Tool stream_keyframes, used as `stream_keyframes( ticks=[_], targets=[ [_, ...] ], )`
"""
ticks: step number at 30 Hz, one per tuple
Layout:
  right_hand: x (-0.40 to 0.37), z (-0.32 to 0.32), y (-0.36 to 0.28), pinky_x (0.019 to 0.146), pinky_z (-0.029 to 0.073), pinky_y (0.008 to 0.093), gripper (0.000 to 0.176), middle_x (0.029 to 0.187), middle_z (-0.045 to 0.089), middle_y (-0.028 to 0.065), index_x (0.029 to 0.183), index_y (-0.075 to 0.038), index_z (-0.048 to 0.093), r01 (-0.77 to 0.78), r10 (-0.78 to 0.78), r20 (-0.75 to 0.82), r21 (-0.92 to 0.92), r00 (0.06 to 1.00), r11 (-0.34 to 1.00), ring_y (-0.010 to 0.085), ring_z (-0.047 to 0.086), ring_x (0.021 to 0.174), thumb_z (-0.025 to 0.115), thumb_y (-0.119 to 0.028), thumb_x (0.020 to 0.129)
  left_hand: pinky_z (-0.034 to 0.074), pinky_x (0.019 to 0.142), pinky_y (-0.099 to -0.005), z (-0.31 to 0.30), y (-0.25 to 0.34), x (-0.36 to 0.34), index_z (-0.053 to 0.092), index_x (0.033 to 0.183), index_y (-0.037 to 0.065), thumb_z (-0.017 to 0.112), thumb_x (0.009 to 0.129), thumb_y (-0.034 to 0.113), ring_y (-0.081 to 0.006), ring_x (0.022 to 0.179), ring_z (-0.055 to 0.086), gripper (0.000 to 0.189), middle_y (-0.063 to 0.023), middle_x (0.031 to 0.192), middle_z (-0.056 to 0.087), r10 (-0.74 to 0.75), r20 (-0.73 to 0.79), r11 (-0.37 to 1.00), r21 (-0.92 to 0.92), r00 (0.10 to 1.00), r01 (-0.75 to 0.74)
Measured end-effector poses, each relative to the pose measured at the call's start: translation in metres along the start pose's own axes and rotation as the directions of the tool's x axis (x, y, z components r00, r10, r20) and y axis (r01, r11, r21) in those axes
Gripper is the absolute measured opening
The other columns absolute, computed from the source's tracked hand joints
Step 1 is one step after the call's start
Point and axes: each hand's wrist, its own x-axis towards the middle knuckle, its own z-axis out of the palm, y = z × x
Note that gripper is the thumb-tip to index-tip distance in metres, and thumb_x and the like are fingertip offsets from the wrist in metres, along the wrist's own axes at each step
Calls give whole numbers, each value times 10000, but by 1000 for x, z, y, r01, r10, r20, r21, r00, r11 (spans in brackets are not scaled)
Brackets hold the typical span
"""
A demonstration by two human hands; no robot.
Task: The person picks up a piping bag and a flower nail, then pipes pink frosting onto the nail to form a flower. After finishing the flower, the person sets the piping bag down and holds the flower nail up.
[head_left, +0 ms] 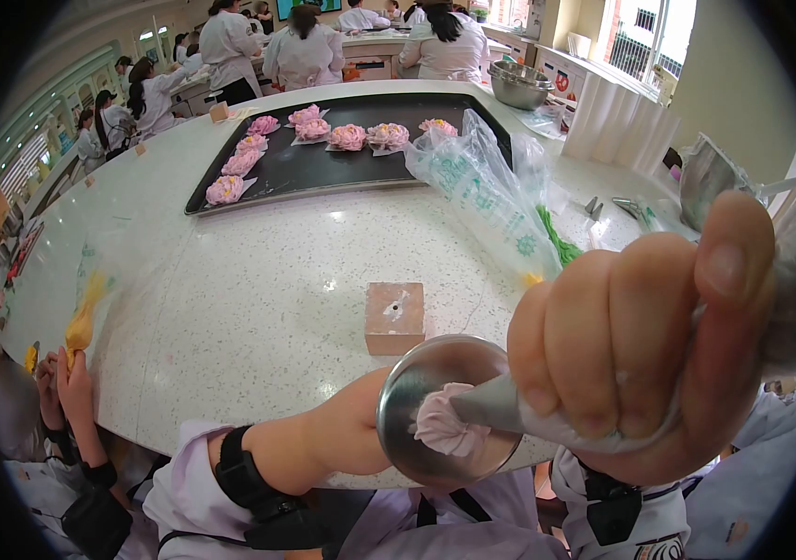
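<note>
My right hand [622,345] is closed around a piping bag [552,425], whose metal nozzle [487,406] points left into a small metal bowl [407,373]. A lump of pink cream [445,420] sits at the nozzle's mouth inside the bowl. My left forearm [333,429] reaches behind the bowl, which is held up and tilted towards me. The bowl hides the fingers of my left hand. Just beyond it, a wooden block [394,317] with a hole in its top stands on the speckled table [258,308].
A black baking tray [323,173] carries several pink piped flowers [347,137]. Beside it lie a clear piping bag [482,196] and loose nozzles [594,207]. A metal mixing bowl [521,84] stands behind. At left, another person's hands [69,378] hold a yellow-filled piping bag [87,313].
</note>
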Motion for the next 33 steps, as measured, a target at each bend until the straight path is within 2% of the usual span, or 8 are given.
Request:
stream_keyframes(
  ticks=[8,15,22,25,33],
  targets=[
    [-1,-2,0,473,369,268,195,459,345,-2,937,-99,328,5,-4,-23,14,1000,1000,107,375,388,200,-229,868,348,780,-266,-1,0,-2,408,1046,-9,530,726,104,-132,899,429,361,-76,1004,462,-40,-19,999,28,999,40],
    [-1,-3,1,479,367,266,191,464,348,-2,932,-106,327,15,-14,-19,41,1000,999,108,373,398,196,-230,869,343,786,-266,-1,-3,0,410,1045,-8,529,732,108,-135,901,427,354,-71,1001,463,23,-20,998,56,1000,-22],
    [-1,-3,-1,457,360,251,187,464,348,-10,931,-112,324,10,-11,-31,-20,999,1000,100,367,388,196,-233,869,345,781,-266,2,2,1,425,1029,-6,525,731,106,-150,898,437,333,-80,994,469,18,-66,996,87,998,-12],
    [-1,-1,0,450,358,248,186,464,347,-11,933,-111,324,11,-12,-40,-28,999,1000,99,364,384,198,-233,868,349,774,-266,0,1,0,440,1011,-6,528,725,106,-154,888,444,320,-83,986,473,26,-40,992,120,999,-21],
    [-2,1,-2,451,360,246,180,464,344,-11,944,-105,323,0,-2,-39,-44,999,999,95,360,380,211,-224,868,356,760,-267,-1,1,-1,440,1008,-7,535,714,110,-154,874,451,330,-85,971,477,16,-75,996,86,997,-10]
  ],
)
